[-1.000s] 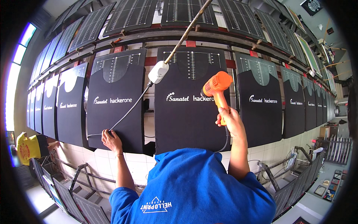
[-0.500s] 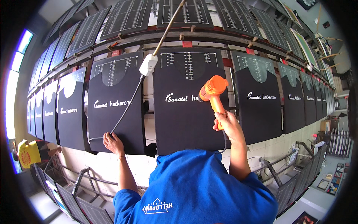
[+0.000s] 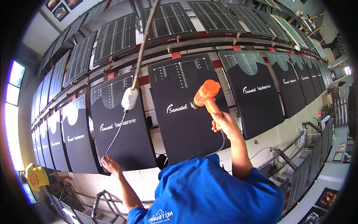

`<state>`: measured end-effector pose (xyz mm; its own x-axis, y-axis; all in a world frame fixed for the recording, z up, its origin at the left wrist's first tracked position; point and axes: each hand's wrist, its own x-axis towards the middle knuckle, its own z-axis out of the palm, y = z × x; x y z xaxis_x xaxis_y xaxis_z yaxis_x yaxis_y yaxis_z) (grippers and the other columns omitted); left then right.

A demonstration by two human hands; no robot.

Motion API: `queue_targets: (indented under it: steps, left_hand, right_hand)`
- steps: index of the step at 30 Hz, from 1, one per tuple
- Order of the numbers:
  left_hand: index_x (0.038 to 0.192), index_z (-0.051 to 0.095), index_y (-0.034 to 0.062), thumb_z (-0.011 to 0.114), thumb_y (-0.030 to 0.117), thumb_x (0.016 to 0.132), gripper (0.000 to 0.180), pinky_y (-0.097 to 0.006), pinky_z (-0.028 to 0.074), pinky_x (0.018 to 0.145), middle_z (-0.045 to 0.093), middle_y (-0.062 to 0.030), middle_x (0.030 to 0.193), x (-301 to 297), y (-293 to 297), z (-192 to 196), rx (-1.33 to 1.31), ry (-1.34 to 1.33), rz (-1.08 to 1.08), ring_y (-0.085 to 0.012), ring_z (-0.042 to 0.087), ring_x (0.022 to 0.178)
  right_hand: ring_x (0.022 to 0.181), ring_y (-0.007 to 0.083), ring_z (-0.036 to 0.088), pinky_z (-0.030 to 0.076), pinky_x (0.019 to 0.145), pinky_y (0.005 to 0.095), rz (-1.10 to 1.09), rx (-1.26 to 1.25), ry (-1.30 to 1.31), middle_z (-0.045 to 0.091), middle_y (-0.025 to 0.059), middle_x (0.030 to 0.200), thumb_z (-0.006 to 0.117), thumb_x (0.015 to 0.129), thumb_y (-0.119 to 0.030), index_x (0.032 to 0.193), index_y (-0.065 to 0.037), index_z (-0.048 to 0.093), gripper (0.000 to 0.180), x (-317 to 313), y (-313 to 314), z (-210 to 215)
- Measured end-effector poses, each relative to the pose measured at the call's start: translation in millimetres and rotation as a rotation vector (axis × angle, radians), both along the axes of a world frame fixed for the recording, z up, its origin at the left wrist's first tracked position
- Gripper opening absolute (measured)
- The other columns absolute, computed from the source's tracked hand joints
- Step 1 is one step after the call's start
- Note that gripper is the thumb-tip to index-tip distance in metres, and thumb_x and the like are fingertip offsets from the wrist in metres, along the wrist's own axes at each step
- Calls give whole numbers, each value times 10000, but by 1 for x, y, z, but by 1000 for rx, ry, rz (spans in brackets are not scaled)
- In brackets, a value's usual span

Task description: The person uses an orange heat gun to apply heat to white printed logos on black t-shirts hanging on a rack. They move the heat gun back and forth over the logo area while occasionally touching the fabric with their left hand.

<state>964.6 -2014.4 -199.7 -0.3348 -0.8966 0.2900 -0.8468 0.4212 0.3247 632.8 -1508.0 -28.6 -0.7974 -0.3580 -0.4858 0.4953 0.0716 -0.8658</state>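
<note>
My right hand [image 3: 228, 126] is wrapped around the handle of an orange heat gun [image 3: 209, 92]. Its dark nozzle points left, over the white print on a black shirt panel [image 3: 181, 138] laid on a dark board. At the near left corner of the neighbouring black panel [image 3: 126, 145], my left hand [image 3: 111, 165] pinches a thin dark cable [image 3: 116, 137]. That cable runs up to a white socket block [image 3: 129, 98], which hangs from a slanting cord [image 3: 144, 43] above the boards. The heat gun's own cord drops from the handle and passes behind my blue shirt.
More black printed panels [image 3: 253, 95] lie on boards in a row to both sides. Behind a wooden rail [image 3: 209, 40] with pegs stand bare boards [image 3: 167, 20] marked with white scales. Metal frames [image 3: 278, 156] are at the lower right, and a yellow cloth [image 3: 36, 175] hangs at the left.
The whole view has turned and tilted. My left hand has moved nearer me along the cable, drawing it straighter. The heat gun's nozzle has shifted slightly left along the print.
</note>
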Motion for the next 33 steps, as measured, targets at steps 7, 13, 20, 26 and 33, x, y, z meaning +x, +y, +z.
queue_targets:
  steps: [7,13,20,26,33]
  left_hand:
    - [1132,547,-25,450,252,1010,318,-456,425,889,585,-199,1079,26,-54,-18,5,93,80,-370,554,1024]
    - [1226,593,73,417,289,1016,348,-455,432,914,620,-156,1169,15,-67,-34,-37,-27,244,-346,568,1069]
    - [1257,554,34,420,363,993,443,-431,382,1006,577,-145,1282,-2,-66,-39,19,-110,318,-306,523,1198]
    - [1251,556,34,430,370,992,443,-431,379,1002,580,-137,1278,4,-67,-41,-49,-144,310,-297,526,1197]
    - [1254,566,3,434,354,990,459,-417,363,1042,589,-158,1280,-7,-56,-25,17,-107,336,-303,517,1224]
  right_hand:
    - [569,104,584,486,513,248,-44,57,18,584,26,696,620,948,-327,981,-21,562,313,7,-14,3]
    - [569,108,590,480,514,242,-73,37,-4,568,20,679,625,945,-322,948,-33,560,297,7,-24,5]
    - [569,110,590,479,515,250,-62,58,-8,579,20,695,638,940,-323,979,-25,567,309,10,-30,1]
    - [573,112,592,477,519,247,-56,74,-5,580,26,697,642,939,-319,1006,-13,567,322,15,-36,2]
    - [569,106,585,479,522,246,-13,113,17,579,24,691,632,943,-305,996,-19,563,299,18,-43,3]
